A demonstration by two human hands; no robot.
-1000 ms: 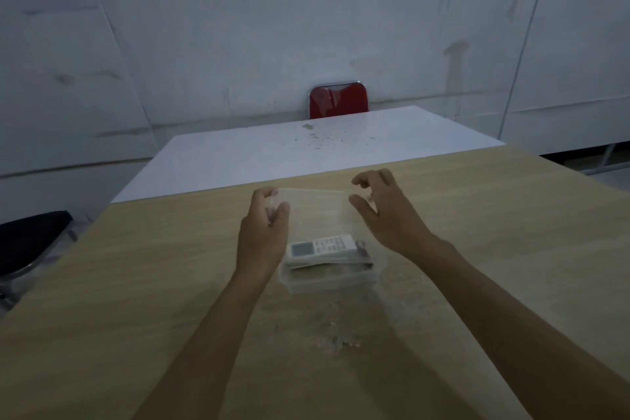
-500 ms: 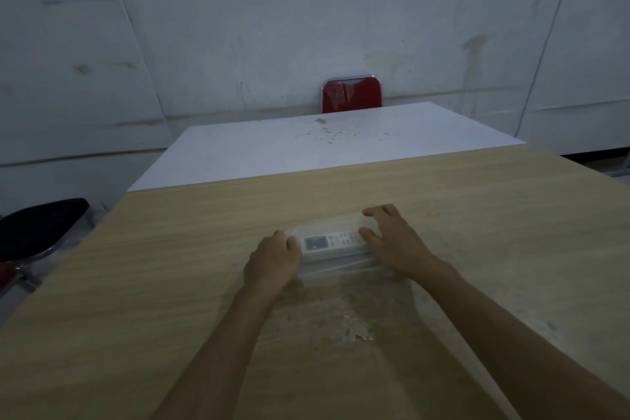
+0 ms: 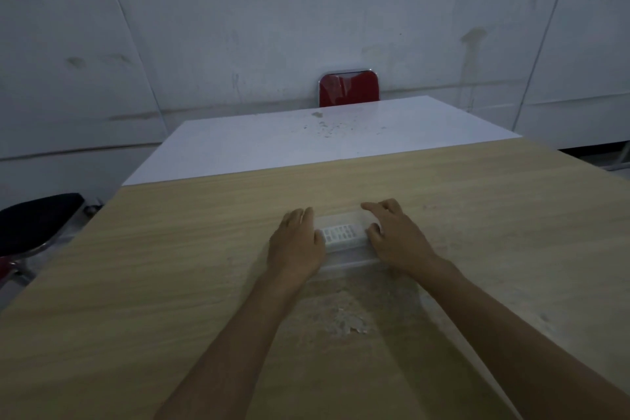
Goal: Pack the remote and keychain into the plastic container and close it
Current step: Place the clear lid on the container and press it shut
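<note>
A clear plastic container (image 3: 347, 258) lies on the wooden table (image 3: 170, 266), with its clear lid on top. Through the lid I see the white remote (image 3: 341, 235) lying lengthwise inside. The keychain does not show. My left hand (image 3: 296, 244) lies palm down over the container's left end, fingers together. My right hand (image 3: 397, 239) covers the right end, with its fingers curled onto the lid. Both hands press on the container from above and at the sides.
A white table (image 3: 306, 143) adjoins the far edge of the wooden one, with a red chair (image 3: 349, 89) behind it against the wall. A black chair seat (image 3: 34, 222) stands at the left. A worn, flaky patch (image 3: 347, 320) marks the wood between my forearms.
My hands came down from holding the lid above the container and now rest on its ends with the lid on. The left hand has slid further over the left end.
</note>
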